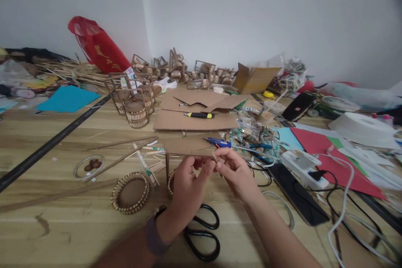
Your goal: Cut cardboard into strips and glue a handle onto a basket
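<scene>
My left hand (190, 188) and my right hand (234, 171) meet over the table, fingertips pinched close together. Between them is a thin brown cardboard strip (167, 165), whose bent part shows left of my left hand; its far end is hidden by my fingers. Partly behind my left hand stands a small round basket (170, 182) edged with light sticks. Whether the strip is joined to it I cannot tell. Another round basket (130, 192) lies to the left. Black-handled scissors (204, 234) rest below my hands. A blue glue gun (218, 142) lies just beyond my fingers.
Cardboard sheets (194, 123) with a yellow-black utility knife (201, 115) lie ahead. Framed baskets (136, 113) stand at back left. On the right are a phone (298, 194), a white power strip (303, 169) and loose cables. A ring (75, 171) encloses several brown beads (93, 164).
</scene>
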`<state>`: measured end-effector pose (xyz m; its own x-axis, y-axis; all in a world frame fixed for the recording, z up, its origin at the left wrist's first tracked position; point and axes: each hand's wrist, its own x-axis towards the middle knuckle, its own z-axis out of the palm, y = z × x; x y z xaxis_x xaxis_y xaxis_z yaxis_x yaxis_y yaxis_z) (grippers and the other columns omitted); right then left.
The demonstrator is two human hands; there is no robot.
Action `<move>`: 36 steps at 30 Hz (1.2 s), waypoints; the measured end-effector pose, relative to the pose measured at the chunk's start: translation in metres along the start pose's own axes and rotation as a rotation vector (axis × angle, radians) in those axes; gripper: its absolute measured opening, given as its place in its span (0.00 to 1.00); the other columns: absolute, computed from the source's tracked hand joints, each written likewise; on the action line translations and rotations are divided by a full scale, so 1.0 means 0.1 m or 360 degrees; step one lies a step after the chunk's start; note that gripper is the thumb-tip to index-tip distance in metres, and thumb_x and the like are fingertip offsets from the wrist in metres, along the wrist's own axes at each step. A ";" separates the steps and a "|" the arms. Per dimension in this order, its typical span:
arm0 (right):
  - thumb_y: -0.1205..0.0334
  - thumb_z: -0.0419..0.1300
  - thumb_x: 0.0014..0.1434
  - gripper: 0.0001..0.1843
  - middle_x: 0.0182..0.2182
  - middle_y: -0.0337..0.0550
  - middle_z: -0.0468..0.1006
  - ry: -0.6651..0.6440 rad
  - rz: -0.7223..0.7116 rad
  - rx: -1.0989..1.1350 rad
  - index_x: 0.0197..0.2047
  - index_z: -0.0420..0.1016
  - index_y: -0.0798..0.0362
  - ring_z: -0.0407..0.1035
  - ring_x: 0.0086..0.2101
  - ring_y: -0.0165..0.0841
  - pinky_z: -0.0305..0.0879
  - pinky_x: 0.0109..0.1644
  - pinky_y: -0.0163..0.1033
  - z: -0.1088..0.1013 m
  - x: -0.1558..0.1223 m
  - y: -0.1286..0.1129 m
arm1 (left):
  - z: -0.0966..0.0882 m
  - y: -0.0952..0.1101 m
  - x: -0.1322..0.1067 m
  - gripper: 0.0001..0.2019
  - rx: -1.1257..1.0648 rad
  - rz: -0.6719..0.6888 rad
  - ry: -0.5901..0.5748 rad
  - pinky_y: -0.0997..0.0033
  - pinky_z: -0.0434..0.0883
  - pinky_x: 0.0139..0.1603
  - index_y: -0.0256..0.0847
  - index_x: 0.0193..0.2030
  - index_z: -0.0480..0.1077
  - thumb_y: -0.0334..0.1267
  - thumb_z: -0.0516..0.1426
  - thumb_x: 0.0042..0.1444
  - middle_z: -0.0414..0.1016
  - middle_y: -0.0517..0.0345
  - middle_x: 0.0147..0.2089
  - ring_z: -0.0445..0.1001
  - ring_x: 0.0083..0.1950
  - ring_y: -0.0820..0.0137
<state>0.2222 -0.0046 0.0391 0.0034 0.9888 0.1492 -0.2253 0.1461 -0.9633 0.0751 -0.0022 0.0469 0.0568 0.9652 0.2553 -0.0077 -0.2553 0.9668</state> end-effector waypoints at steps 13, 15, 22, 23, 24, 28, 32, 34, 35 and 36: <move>0.43 0.75 0.48 0.23 0.23 0.33 0.70 -0.0331 0.0374 0.0122 0.33 0.74 0.51 0.62 0.24 0.27 0.49 0.26 0.33 0.02 0.05 -0.15 | -0.35 0.58 -0.17 0.14 0.1016 0.0965 -0.0423 0.69 0.68 0.36 0.40 0.36 0.74 0.35 0.50 0.71 0.77 0.57 0.32 0.74 0.33 0.68; 0.43 0.75 0.48 0.22 0.24 0.34 0.71 -0.0350 0.0389 0.0144 0.33 0.75 0.51 0.63 0.24 0.27 0.49 0.26 0.33 0.02 0.06 -0.16 | -0.42 0.74 0.00 0.14 0.1404 0.1106 -0.0399 0.60 0.69 0.44 0.38 0.40 0.76 0.37 0.50 0.71 0.78 0.51 0.37 0.73 0.41 0.60; 0.46 0.75 0.49 0.20 0.26 0.35 0.72 -0.0375 0.0373 0.0224 0.34 0.78 0.52 0.64 0.25 0.27 0.52 0.26 0.34 0.04 0.08 -0.14 | -0.33 1.01 0.70 0.20 0.2044 0.0689 -0.1482 0.67 0.66 0.38 0.39 0.30 0.76 0.33 0.48 0.71 0.76 0.56 0.28 0.73 0.34 0.64; 0.46 0.76 0.48 0.20 0.27 0.36 0.73 -0.0384 0.0381 0.0236 0.34 0.79 0.52 0.64 0.25 0.28 0.51 0.26 0.34 0.05 0.08 -0.13 | -0.31 1.03 0.74 0.20 0.1991 0.0615 -0.1564 0.70 0.64 0.35 0.39 0.30 0.77 0.33 0.48 0.71 0.76 0.57 0.27 0.71 0.32 0.67; 0.46 0.76 0.48 0.20 0.27 0.37 0.74 -0.0395 0.0391 0.0249 0.35 0.79 0.52 0.64 0.26 0.28 0.50 0.25 0.34 0.05 0.08 -0.13 | -0.28 1.05 0.76 0.20 0.1926 0.0534 -0.1636 0.72 0.63 0.32 0.39 0.30 0.77 0.32 0.48 0.71 0.76 0.58 0.27 0.70 0.29 0.69; 0.46 0.77 0.45 0.21 0.28 0.38 0.76 -0.0420 0.0425 0.0280 0.33 0.79 0.52 0.65 0.25 0.27 0.50 0.24 0.33 0.04 0.10 -0.12 | -0.23 1.10 0.77 0.18 0.1730 0.0417 -0.1744 0.76 0.56 0.25 0.37 0.27 0.74 0.26 0.50 0.67 0.72 0.62 0.24 0.59 0.22 0.75; 0.45 0.77 0.45 0.22 0.26 0.37 0.75 -0.0439 0.0443 0.0261 0.33 0.79 0.53 0.64 0.24 0.26 0.51 0.24 0.32 0.03 0.11 -0.13 | -0.20 1.13 0.73 0.19 0.1724 0.0353 -0.1708 0.76 0.53 0.23 0.37 0.21 0.69 0.23 0.53 0.63 0.67 0.65 0.20 0.55 0.21 0.77; 0.45 0.77 0.44 0.22 0.25 0.37 0.74 -0.0431 0.0455 0.0268 0.33 0.80 0.53 0.64 0.24 0.26 0.52 0.24 0.32 0.04 0.11 -0.14 | -0.20 1.12 0.71 0.18 0.1737 0.0379 -0.1650 0.76 0.54 0.24 0.37 0.21 0.71 0.23 0.53 0.62 0.68 0.65 0.20 0.56 0.21 0.77; 0.45 0.77 0.44 0.23 0.25 0.36 0.74 -0.0422 0.0461 0.0273 0.33 0.80 0.53 0.64 0.24 0.26 0.53 0.25 0.32 0.05 0.11 -0.15 | -0.20 1.11 0.71 0.17 0.1750 0.0407 -0.1665 0.76 0.54 0.24 0.37 0.23 0.72 0.24 0.52 0.62 0.70 0.64 0.21 0.58 0.21 0.76; 0.45 0.78 0.44 0.23 0.26 0.36 0.74 -0.0408 0.0455 0.0274 0.33 0.79 0.53 0.65 0.24 0.27 0.55 0.26 0.32 0.07 0.11 -0.16 | -0.20 1.10 0.70 0.17 0.1776 0.0464 -0.1638 0.76 0.54 0.24 0.37 0.24 0.73 0.24 0.52 0.61 0.72 0.63 0.23 0.59 0.21 0.76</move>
<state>0.2194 0.0038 0.0572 -0.3208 0.9460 -0.0467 -0.3418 -0.1616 -0.9258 0.0582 0.0389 0.1711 0.8294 0.5408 -0.1404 0.5575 -0.7850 0.2700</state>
